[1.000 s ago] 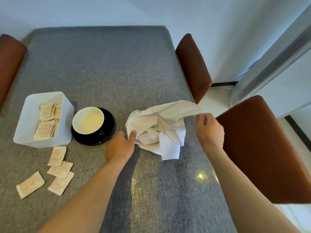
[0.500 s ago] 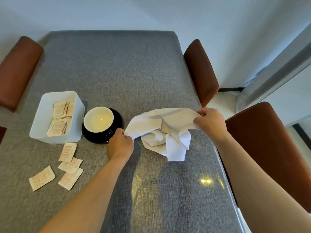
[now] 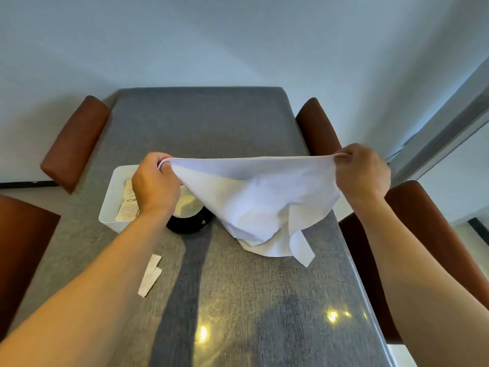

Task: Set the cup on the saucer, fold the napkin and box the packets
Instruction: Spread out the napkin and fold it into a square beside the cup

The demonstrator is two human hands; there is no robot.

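A white cloth napkin hangs in the air above the grey table, stretched along its top edge. My left hand pinches its left corner and my right hand pinches its right corner. The napkin's lower part droops crumpled toward the table. Behind my left hand a cream cup sits on a black saucer, both partly hidden. A white box at the left holds several packets. Loose packets lie on the table beside my left forearm.
Brown chairs stand around the table: one at far left, one at near left, one at far right, one at near right. The table's right edge runs close to my right forearm.
Both hands have lifted the napkin off the table and pulled its top edge taut. My left hand rose in front of the cup and box. The camera tilted up.
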